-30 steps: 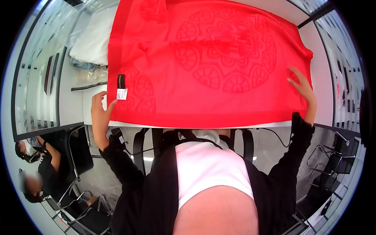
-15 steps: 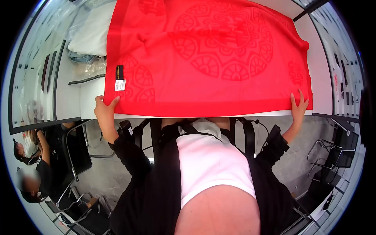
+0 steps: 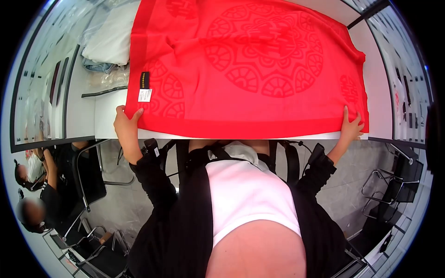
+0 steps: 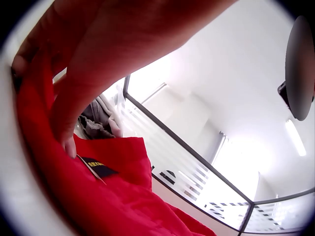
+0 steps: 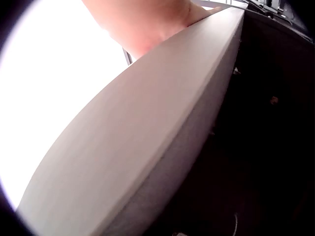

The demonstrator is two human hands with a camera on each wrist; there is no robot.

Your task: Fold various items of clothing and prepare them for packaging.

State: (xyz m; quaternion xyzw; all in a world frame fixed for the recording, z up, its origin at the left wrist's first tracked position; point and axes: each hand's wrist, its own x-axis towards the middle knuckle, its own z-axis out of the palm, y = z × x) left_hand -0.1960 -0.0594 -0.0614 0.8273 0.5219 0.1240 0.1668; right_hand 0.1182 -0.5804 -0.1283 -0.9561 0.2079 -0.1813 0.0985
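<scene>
A large red cloth (image 3: 194, 102) with a tone-on-tone round pattern lies across the white table, its near edge along the table's front. My left hand (image 3: 127, 132) grips its lower left corner; in the left wrist view, that hand (image 4: 98, 54) has its thumb on the cloth (image 4: 108, 206) and its fingers at the outer edge, beside a black label (image 4: 98, 167). Above this hand in the head view are the black label (image 3: 144, 80) and a white tag (image 3: 144, 95). My right hand (image 3: 348, 131) rests with spread fingers on the lower right corner. Its fingertips are hidden in the right wrist view.
Folded white fabric (image 3: 109, 39), blue-grey fabric (image 3: 98, 66) and clear plastic (image 3: 106, 79) lie to the cloth's left, near a black strip (image 3: 104, 92). Low partitions border the table. Two people are at the lower left, near black chairs (image 3: 394, 190) on both sides.
My right hand has come down from the cloth's right side to its lower right corner. My left hand has closed on the left corner, and the cloth's left edge has shifted slightly right since half a second ago.
</scene>
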